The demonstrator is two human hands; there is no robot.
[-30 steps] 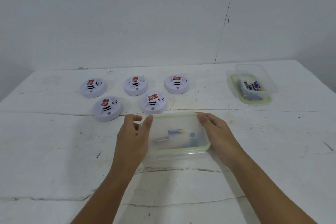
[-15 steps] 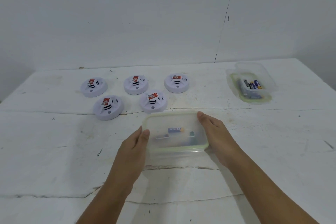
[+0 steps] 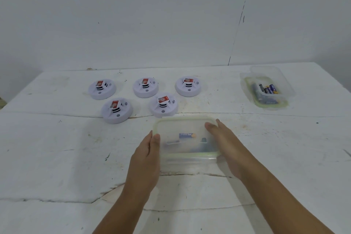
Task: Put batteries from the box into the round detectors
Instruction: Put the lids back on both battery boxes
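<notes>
A clear lidded plastic box with a green rim sits on the table in front of me, with a blue battery and other small items dimly visible through its lid. My left hand lies flat against the box's left side, fingers straight. Along the box's right edge rests my right hand, its fingertips on the lid near the far right corner. Several round white detectors with red labels stand behind the box, the nearest just beyond its far edge and another to the left.
A second clear box, open, stands at the far right with several batteries inside and its lid under it. The white table is cracked and scuffed. A white wall rises behind it.
My left hand has let go of the box's far left corner and slid back along its left side, fingers now straight. My right hand has shifted slightly onto the lid's edge.
</notes>
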